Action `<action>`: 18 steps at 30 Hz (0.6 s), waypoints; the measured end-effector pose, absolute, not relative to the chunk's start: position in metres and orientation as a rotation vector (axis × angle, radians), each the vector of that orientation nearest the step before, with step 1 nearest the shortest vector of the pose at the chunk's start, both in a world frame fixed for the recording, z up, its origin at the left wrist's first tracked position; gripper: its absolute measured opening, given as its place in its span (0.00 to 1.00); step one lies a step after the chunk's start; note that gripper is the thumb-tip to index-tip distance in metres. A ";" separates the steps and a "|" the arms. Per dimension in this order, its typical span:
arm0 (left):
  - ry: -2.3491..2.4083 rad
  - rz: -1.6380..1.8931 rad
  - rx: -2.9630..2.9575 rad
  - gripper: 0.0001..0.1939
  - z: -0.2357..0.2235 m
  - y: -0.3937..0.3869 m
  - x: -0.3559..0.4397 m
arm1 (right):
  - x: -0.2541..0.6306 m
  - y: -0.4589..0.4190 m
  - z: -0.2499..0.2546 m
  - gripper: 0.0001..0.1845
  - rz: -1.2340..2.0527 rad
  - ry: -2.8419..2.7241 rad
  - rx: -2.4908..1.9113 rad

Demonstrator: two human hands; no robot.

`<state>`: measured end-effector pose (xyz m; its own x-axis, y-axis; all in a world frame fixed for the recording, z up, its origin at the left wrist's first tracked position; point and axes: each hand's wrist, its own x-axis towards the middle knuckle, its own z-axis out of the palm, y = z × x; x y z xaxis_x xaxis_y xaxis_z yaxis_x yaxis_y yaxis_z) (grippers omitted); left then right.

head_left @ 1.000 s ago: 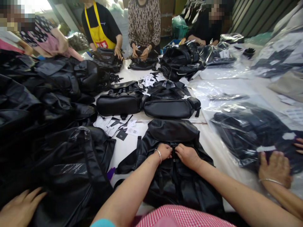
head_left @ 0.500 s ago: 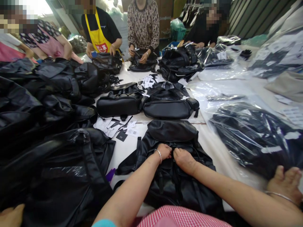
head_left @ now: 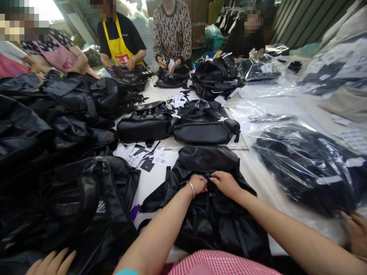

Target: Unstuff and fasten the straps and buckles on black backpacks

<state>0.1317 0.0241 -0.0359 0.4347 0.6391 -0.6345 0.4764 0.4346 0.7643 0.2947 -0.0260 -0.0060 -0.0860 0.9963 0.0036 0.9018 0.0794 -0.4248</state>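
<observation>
A black leather backpack [head_left: 212,214] lies flat on the white table [head_left: 156,177] right in front of me, its flap end pointing away. My left hand [head_left: 198,183], with a thin bracelet on the wrist, and my right hand [head_left: 226,182] meet at the middle of the bag just below the flap. Both are closed in a pinch on a small part of the bag there; what exactly they grip is hidden by the fingers.
Two black bags [head_left: 145,128] [head_left: 205,130] lie beyond mine, with loose paper tags [head_left: 137,151] beside them. Black bags are heaped at left [head_left: 57,126]. Bagged ones in clear plastic [head_left: 306,164] lie right. Other people's hands show at bottom left [head_left: 51,261] and right [head_left: 355,233]. Several people work at the far end.
My hands stayed pinched at the bag's middle, shifting slightly. The neighbour's hand at right slid off the plastic-wrapped bag toward the near edge; the hand at bottom left moved right.
</observation>
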 end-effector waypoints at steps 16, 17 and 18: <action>1.125 0.174 1.161 0.12 -0.039 0.022 0.130 | 0.287 -0.046 -0.009 0.15 0.565 -2.452 -1.562; 1.127 0.179 1.158 0.12 -0.039 0.022 0.130 | 0.287 -0.051 -0.007 0.16 0.565 -2.459 -1.560; 1.129 0.186 1.155 0.12 -0.039 0.021 0.130 | 0.287 -0.057 -0.005 0.17 0.579 -2.447 -1.556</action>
